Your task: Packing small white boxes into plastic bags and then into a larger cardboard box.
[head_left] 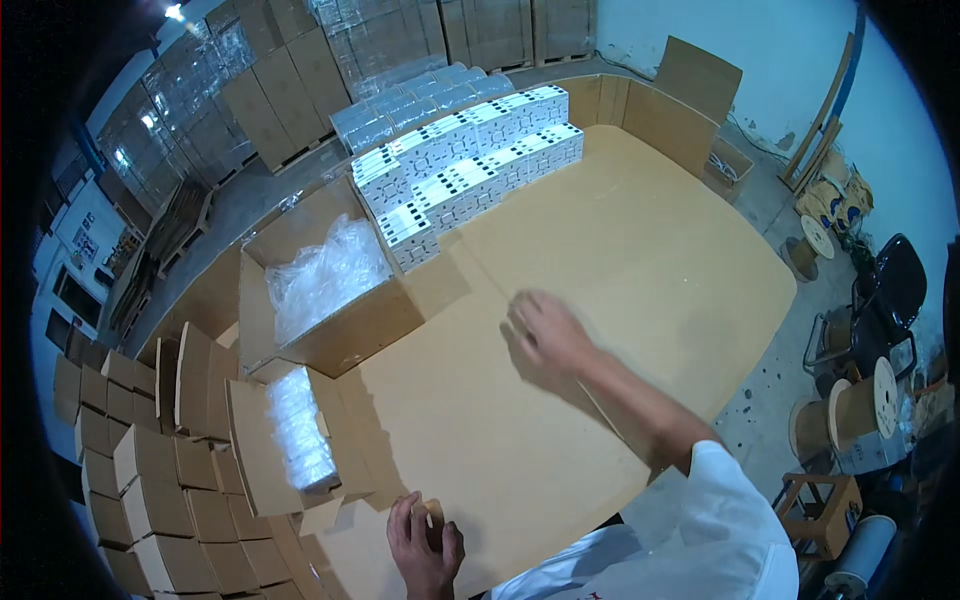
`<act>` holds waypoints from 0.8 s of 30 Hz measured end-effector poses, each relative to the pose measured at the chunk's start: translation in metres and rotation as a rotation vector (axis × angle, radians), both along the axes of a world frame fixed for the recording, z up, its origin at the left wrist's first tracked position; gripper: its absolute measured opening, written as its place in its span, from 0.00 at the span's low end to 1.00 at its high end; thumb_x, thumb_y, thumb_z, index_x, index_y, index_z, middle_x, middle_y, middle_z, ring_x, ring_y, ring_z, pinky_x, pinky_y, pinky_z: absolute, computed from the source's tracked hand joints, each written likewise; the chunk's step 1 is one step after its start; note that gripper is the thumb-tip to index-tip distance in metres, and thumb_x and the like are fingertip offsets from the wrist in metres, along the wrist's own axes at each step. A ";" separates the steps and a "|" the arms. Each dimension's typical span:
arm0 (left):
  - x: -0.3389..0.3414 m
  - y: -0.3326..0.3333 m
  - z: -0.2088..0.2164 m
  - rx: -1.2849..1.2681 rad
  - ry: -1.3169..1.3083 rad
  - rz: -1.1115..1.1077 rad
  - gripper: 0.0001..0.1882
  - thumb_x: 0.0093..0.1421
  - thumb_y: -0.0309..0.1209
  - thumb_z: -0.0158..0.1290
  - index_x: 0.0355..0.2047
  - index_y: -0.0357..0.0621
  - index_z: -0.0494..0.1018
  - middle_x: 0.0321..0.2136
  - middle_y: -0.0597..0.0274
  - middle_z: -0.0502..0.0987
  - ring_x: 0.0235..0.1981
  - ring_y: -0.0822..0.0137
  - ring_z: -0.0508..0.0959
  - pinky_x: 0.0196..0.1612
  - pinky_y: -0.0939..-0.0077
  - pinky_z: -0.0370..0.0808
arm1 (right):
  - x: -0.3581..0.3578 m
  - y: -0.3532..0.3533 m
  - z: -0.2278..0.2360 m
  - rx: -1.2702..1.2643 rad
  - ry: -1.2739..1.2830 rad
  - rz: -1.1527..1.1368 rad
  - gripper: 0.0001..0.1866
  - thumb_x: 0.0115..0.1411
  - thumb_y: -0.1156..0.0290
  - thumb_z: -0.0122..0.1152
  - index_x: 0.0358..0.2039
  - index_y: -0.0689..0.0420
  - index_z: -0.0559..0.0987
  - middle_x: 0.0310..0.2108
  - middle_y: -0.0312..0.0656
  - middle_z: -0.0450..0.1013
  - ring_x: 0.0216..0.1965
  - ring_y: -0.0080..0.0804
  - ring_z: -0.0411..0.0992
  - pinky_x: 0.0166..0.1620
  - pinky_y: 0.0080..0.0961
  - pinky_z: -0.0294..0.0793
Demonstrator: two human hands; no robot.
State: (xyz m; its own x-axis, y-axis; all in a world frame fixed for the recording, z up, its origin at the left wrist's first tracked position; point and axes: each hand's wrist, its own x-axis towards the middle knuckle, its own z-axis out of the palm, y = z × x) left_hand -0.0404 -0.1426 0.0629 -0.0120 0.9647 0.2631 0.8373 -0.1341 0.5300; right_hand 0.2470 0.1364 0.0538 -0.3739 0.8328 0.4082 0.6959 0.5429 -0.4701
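Left hand (422,548): near side of table (650,250), fingers half curled at a tan piece (434,511); hold cannot be told. Right hand (550,330): over table middle, blurred, fingers bent; grip cannot be told. Box (253,440) with wrapped pack (300,430): left of, and farther than, left hand

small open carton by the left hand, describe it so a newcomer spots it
Start at the big tan tabletop and go to its left side, where a large open box holds loose clear plastic. The small open carton stands nearer the camera, beyond and left of the left hand. Its spread flaps and compact, shiny, whitish bundle set it apart from that box.
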 end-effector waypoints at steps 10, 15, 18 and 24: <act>-0.008 0.060 -0.019 -0.110 -0.184 0.064 0.22 0.59 0.28 0.59 0.54 0.41 0.73 0.59 0.42 0.70 0.61 0.41 0.68 0.62 0.49 0.67 | 0.018 0.335 0.072 0.289 -0.109 -0.323 0.32 0.54 0.80 0.56 0.63 0.61 0.66 0.63 0.52 0.64 0.58 0.56 0.67 0.60 0.48 0.69; -0.011 0.088 -0.020 -0.010 -0.033 -0.009 0.23 0.59 0.29 0.60 0.55 0.41 0.72 0.57 0.41 0.71 0.57 0.41 0.70 0.59 0.47 0.68 | 0.021 0.401 0.076 0.296 -0.162 -0.432 0.37 0.53 0.80 0.59 0.65 0.54 0.64 0.65 0.43 0.62 0.59 0.51 0.67 0.58 0.46 0.73; -0.010 0.098 -0.013 0.056 0.028 -0.028 0.23 0.59 0.28 0.60 0.55 0.39 0.71 0.56 0.41 0.72 0.55 0.40 0.72 0.57 0.47 0.70 | 0.018 0.414 0.076 0.280 -0.239 -0.433 0.37 0.52 0.82 0.59 0.65 0.54 0.65 0.64 0.42 0.63 0.60 0.48 0.67 0.57 0.45 0.73; -0.002 0.107 -0.027 0.070 0.105 -0.065 0.22 0.60 0.25 0.58 0.56 0.37 0.70 0.55 0.42 0.73 0.55 0.40 0.72 0.55 0.50 0.73 | 0.031 0.429 0.072 0.493 -0.311 -0.461 0.18 0.59 0.76 0.56 0.51 0.55 0.75 0.50 0.44 0.69 0.55 0.44 0.69 0.52 0.45 0.72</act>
